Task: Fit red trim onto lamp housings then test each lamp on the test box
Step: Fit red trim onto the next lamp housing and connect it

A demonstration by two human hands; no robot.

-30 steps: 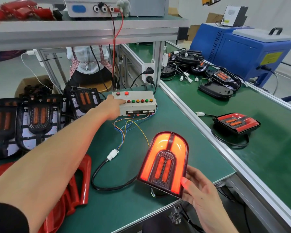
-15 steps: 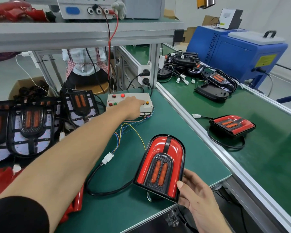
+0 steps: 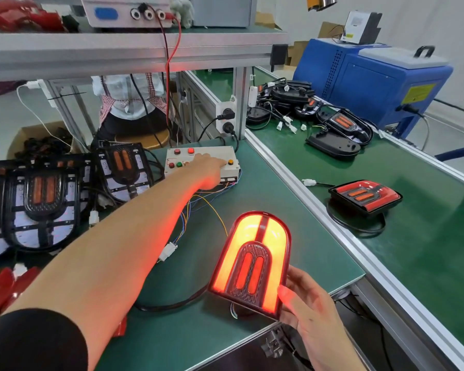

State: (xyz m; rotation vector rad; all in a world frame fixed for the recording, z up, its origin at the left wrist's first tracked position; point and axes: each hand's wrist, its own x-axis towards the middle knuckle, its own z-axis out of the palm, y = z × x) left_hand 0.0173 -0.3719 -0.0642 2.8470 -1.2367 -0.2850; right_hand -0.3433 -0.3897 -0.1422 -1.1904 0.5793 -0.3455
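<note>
While the left hand [image 3: 212, 170] presses a button on the test box [image 3: 202, 163] w/ fingers reaching out, the right hand [image 3: 308, 309] grips the lamp [image 3: 252, 263] at its lower edge, tilted up off the bench, lit bright. Best: hold it steady, face toward the eyes (check every segment glows), one button at a time.

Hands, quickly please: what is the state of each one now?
Left hand: open, fingers pressing on the test box.
Right hand: closed on the lit lamp, holding it.
</note>
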